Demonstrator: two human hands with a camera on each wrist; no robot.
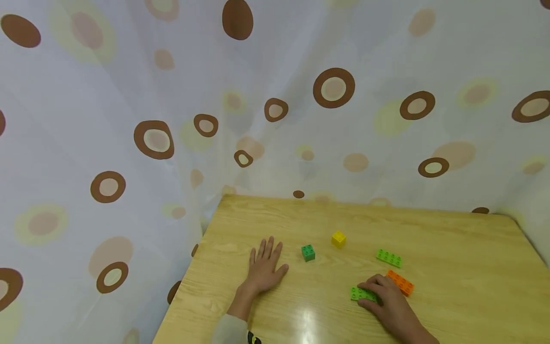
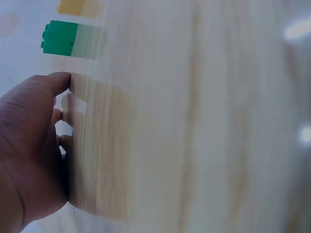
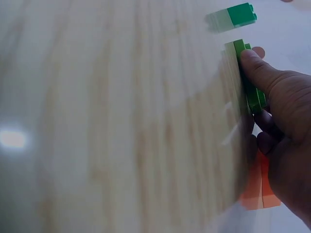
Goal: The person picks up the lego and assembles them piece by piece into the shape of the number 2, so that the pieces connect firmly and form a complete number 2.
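A long light green toy building brick [image 1: 355, 294] lies studs-up on the table, held between the thumb and fingers of my right hand [image 1: 393, 306]. The right wrist view shows the thumb along one side of that brick [image 3: 250, 92]; some fingers are partly hidden. Just beyond the hand's knuckles is an orange brick [image 1: 401, 283]. My left hand [image 1: 263, 274] rests palm down with its fingers spread and holds nothing. Nearest to it is a small dark green square brick [image 1: 308, 252], a short way off to the right, also visible in the left wrist view [image 2: 60, 38].
A small yellow brick [image 1: 338, 239] stands farther back, right of the dark green one. Behind the orange brick lies a second long light green brick [image 1: 388, 258]. The wooden table [image 1: 468, 267] meets a spotted curtain [image 1: 369, 134] at its back and left.
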